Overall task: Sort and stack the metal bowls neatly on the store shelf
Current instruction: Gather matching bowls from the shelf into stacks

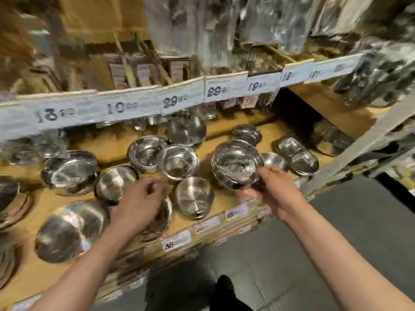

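Several shiny metal bowls lie scattered on a wooden store shelf point(226, 136). My right hand point(272, 193) grips a medium bowl point(235, 168) by its near rim and holds it just above the shelf, with another bowl behind it. My left hand point(139, 202) hovers with curled fingers beside the near rim of a small upright bowl point(178, 163); blur hides whether they touch it. Under that hand sits a partly hidden bowl point(166, 213). An upturned bowl point(193, 198) lies between my hands.
More bowls sit at the left point(70, 171), front left point(67, 230) and back point(186, 129). A divided metal tray point(296, 156) lies to the right. A price-tag strip point(112, 108) edges the shelf above. A grey shelf upright point(359, 144) stands at right, over grey floor point(336, 243).
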A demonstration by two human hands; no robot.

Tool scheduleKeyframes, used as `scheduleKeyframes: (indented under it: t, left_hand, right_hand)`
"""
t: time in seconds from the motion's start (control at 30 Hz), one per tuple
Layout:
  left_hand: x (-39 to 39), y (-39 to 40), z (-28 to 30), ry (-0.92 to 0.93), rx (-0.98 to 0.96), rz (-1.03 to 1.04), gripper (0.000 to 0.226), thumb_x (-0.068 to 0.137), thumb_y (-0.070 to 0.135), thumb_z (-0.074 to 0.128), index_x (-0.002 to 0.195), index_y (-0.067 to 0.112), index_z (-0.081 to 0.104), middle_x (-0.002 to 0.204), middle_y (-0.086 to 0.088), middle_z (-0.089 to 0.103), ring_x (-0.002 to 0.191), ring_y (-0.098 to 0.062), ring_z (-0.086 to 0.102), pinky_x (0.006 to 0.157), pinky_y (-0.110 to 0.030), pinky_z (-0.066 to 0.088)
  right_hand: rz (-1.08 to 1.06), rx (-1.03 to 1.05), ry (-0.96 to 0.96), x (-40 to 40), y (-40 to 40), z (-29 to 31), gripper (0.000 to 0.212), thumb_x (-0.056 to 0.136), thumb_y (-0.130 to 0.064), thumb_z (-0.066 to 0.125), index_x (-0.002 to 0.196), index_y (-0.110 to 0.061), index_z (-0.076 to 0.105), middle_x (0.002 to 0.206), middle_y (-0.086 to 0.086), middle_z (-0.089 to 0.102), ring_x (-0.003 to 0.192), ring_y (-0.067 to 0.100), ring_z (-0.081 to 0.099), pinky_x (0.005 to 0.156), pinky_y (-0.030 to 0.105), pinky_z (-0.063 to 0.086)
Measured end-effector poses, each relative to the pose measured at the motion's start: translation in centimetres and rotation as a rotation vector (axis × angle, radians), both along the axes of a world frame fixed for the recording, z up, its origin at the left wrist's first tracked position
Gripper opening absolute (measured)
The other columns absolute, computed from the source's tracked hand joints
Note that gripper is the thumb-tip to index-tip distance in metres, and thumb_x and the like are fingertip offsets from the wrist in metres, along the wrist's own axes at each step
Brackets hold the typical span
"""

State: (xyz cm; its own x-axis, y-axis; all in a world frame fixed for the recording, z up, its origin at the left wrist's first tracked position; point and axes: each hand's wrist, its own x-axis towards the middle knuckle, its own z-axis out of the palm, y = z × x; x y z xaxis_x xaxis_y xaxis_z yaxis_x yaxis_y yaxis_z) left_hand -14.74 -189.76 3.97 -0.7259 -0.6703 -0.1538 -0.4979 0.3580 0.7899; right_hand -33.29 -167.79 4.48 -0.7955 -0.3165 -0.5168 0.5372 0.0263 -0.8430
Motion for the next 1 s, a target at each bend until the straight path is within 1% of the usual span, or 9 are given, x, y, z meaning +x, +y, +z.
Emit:
scheduleKeyframes:
  t: [0.07,0.17,0.3,0.43,0.53,0.63,0.73,0.9,1.0]
  left_hand:
    - [-4.7,2.7,0.5,0.050,0.350,-0.034,0.016,0.098,0.031,0.064,0.106,0.020,0.073,0.103,-0.004,0.076,0.092,-0.023,0.073,0.093,-0.045,0.057]
    - [-10.3,5.4,0.6,0.181,0.623,0.024,0.043,0.078,0.052,0.072,0.107,0.020,0.070,0.108,-0.006,0.074,0.083,-0.016,0.076,0.090,-0.043,0.059]
    - [-14.2,5.9,-0.6,0.137,0.503,0.095,0.027,0.092,0.048,0.068,0.101,0.023,0.073,0.099,0.001,0.077,0.078,-0.008,0.076,0.072,-0.027,0.060]
    - [-15.8,5.1,-1.9,0.116,0.501,0.207,0.017,0.095,0.033,0.068,0.091,0.018,0.074,0.084,0.002,0.078,0.081,-0.015,0.077,0.086,-0.038,0.062]
    - [-16.8,5.0,-2.6,0.126,0.469,0.253,0.018,0.094,0.025,0.068,0.089,0.010,0.073,0.082,-0.004,0.076,0.071,-0.013,0.076,0.080,-0.039,0.064]
    - [-17.4,5.4,-3.1,0.128,0.427,0.256,0.013,0.093,0.020,0.067,0.089,0.008,0.072,0.079,-0.003,0.074,0.063,-0.010,0.072,0.072,-0.037,0.065]
    - [-17.8,5.6,-3.7,0.110,0.400,0.270,0.012,0.094,0.018,0.066,0.086,0.011,0.071,0.086,-0.005,0.071,0.067,-0.012,0.071,0.073,-0.036,0.065]
    - [-18.1,6.1,-3.8,0.079,0.381,0.300,0.019,0.093,0.022,0.068,0.081,0.009,0.069,0.058,0.007,0.067,0.068,-0.018,0.072,0.080,-0.049,0.063]
    - [-18.1,6.3,-3.6,0.057,0.342,0.306,0.016,0.092,0.022,0.066,0.082,0.009,0.069,0.068,0.000,0.070,0.078,-0.026,0.074,0.082,-0.051,0.062]
  right_hand:
    - [0.052,0.031,0.035,-3.3,0.8,0.7,0.019,0.097,-0.006,0.059,0.114,0.001,0.061,0.096,0.022,0.076,0.071,0.027,0.075,0.054,0.032,0.063]
    - [0.175,0.089,0.052,-6.5,0.5,1.5,0.018,0.097,-0.008,0.060,0.115,-0.002,0.059,0.107,0.023,0.074,0.080,0.034,0.075,0.056,0.035,0.064]
    - [0.293,0.126,0.032,-8.8,-0.8,1.6,0.014,0.097,-0.006,0.057,0.109,-0.003,0.064,0.107,0.028,0.073,0.093,0.043,0.074,0.051,0.033,0.063]
    - [0.381,0.226,0.127,-10.7,-1.8,0.3,0.004,0.095,-0.012,0.062,0.099,-0.011,0.063,0.096,0.016,0.071,0.058,0.015,0.071,0.039,0.022,0.052]
    - [0.435,0.371,0.307,-11.9,-2.3,-0.7,0.011,0.094,-0.020,0.063,0.089,-0.010,0.065,0.085,0.013,0.070,0.056,0.008,0.068,0.052,0.026,0.057]
    - [0.493,0.508,0.461,-12.9,-2.5,-1.3,0.024,0.090,-0.027,0.062,0.088,-0.005,0.071,0.092,0.020,0.075,0.088,0.036,0.072,0.074,0.042,0.054]
    - [0.516,0.524,0.488,-13.4,-2.6,-2.0,0.026,0.092,-0.025,0.062,0.085,-0.002,0.073,0.089,0.022,0.074,0.080,0.032,0.065,0.073,0.040,0.048]
    - [0.524,0.538,0.523,-13.7,-2.8,-2.7,0.026,0.094,-0.023,0.062,0.090,0.000,0.073,0.081,0.017,0.071,0.075,0.023,0.056,0.072,0.036,0.045]
    - [0.534,0.543,0.569,-13.9,-2.9,-3.3,0.023,0.094,-0.021,0.061,0.086,-0.002,0.071,0.074,0.007,0.064,0.073,0.021,0.054,0.073,0.037,0.045]
